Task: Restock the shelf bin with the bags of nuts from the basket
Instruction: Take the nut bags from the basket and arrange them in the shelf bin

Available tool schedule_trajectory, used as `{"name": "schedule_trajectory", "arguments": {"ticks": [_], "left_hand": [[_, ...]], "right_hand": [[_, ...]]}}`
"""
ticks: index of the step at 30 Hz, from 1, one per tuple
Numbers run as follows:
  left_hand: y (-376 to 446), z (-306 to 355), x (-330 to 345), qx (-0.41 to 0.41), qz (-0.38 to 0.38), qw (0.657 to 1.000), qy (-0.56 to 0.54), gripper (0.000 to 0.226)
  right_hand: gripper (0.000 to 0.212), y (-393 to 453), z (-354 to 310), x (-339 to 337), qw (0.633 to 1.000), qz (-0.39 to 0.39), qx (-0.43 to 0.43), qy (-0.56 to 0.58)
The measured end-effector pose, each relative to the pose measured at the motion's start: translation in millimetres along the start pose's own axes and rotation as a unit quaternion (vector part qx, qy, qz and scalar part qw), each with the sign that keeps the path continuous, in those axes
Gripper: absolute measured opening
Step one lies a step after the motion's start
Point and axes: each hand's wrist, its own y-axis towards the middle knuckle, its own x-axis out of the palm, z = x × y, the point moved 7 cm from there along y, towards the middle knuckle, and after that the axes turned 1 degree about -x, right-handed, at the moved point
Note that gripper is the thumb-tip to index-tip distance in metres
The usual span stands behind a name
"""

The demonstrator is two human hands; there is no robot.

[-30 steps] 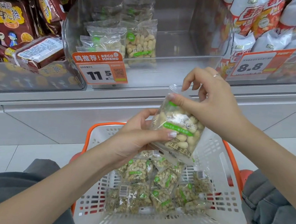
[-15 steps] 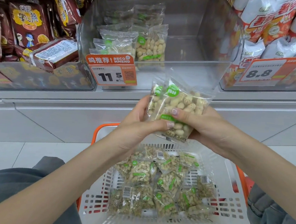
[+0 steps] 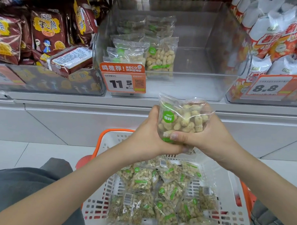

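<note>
**Both hands on one bag, below the bin**

Left hand [image 3: 150, 136] and right hand [image 3: 207, 138] clasped together round the lower end of a bag [image 3: 182, 118] of nuts, fingers curled on it, right thumb laid across its front near the bottom seam. Held upright, long axis vertical, top seam up toward the shelf, green round logo at upper left, face to the camera. Bottom edge hidden between the palms.

Beyond the hands and higher: clear bin [image 3: 227, 53], a few like bags standing upright in its left part, behind the 11.5 price tag [image 3: 122, 80]. Right part of the bin bare.

Beneath the hands: white basket [image 3: 228, 176] with orange rim, more bags [image 3: 169, 192] lying flat and jumbled, pointing various ways.

Left of the bin: brown snack packs [image 3: 46, 30]. Right of it: white-and-orange packs [image 3: 282, 36].
</note>
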Motion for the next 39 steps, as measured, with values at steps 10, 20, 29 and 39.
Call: {"name": "schedule_trajectory", "arguments": {"ticks": [10,20,29,39], "left_hand": [[9.2,51.7,-65.8,0.052,0.164,0.965,0.200,0.081],[12.9,57.4,-89.7,0.060,0.200,0.924,0.320,0.053],[9.8,61.6,-93.6,0.068,0.210,0.915,0.337,0.056],[11.4,58.3,-86.7,0.056,0.207,0.895,0.392,0.056]], "right_hand": [[0.080,51.8,-86.4,-31.1,0.977,0.137,-0.122,-0.106],[0.075,165.0,-61.5,-17.9,0.961,0.065,-0.016,-0.268],[0.061,163.1,-47.2,-19.2,0.953,-0.058,0.095,-0.283],[0.091,160.3,-47.0,-18.1,0.932,-0.022,0.164,-0.322]]}}
